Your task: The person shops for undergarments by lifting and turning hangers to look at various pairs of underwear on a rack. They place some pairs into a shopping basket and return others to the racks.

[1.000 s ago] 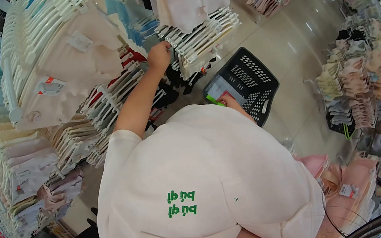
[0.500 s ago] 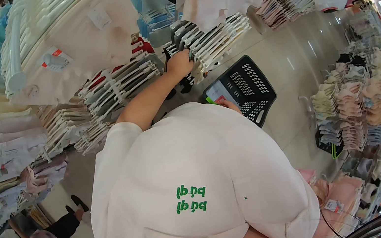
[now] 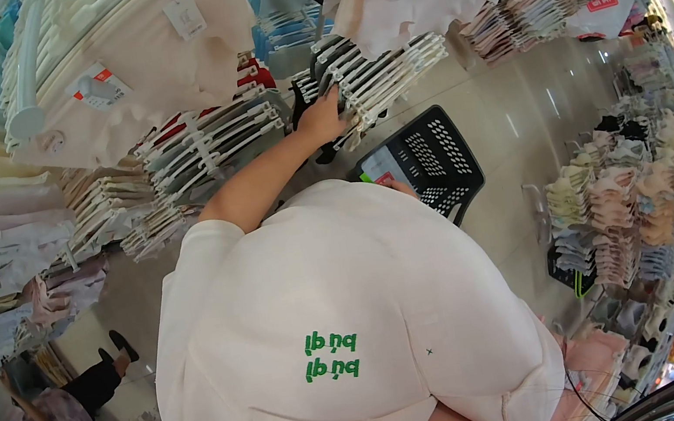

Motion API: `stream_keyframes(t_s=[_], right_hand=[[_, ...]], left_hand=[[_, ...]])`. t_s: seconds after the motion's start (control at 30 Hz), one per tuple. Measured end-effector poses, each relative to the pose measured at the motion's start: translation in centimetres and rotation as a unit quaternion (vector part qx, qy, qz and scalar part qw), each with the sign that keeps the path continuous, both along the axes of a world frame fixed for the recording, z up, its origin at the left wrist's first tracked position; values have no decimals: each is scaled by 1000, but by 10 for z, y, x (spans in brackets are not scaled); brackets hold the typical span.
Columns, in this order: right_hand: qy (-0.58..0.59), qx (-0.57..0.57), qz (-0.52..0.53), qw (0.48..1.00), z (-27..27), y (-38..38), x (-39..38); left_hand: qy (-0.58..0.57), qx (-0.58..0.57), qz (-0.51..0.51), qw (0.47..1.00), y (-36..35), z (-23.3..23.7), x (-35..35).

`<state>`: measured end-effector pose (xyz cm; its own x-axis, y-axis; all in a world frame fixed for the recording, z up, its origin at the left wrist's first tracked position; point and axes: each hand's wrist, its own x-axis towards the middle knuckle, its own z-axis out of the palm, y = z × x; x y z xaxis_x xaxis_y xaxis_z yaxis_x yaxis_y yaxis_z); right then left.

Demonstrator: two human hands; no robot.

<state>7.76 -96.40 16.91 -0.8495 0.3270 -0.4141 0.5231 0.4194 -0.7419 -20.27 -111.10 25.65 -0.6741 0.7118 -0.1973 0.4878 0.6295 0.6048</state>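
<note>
A tight row of white plastic hangers (image 3: pixel 390 70) hangs from the rack, carrying dark and pale garments. The left hand (image 3: pixel 321 118) grips its near end. Just below is a black perforated basket (image 3: pixel 444 149) with a flat packet (image 3: pixel 383 164) inside.

The hangers (image 3: pixel 385 70) look like smooth plastic, white and grey, and the clothes (image 3: pixel 148 73) on them are soft matt cloth with small paper tags (image 3: pixel 187 14). The basket (image 3: pixel 443 154) is black matt plastic with holes. The floor (image 3: pixel 532 105) is smooth, glossy tile, and the shirt (image 3: pixel 323 292) is matt pale cloth.
</note>
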Motion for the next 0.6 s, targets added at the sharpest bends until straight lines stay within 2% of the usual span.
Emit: stream_keyframes(t_s=[0.07,0.27,0.4,0.6], right_hand=[[-3,3,1,1000,-1,2,1],[-12,10,2,1000,-5,3,6],[-18,13,-1,1000,-8,1,12],[-18,20,-1,1000,-10,-1,13]], left_hand=[[-62,6,-41,997,-1,-5,-2],[-75,-4,-56,996,-4,4,-2],[-27,1,-44,999,0,-11,-2],[-26,-20,-16,999,-4,10,6]])
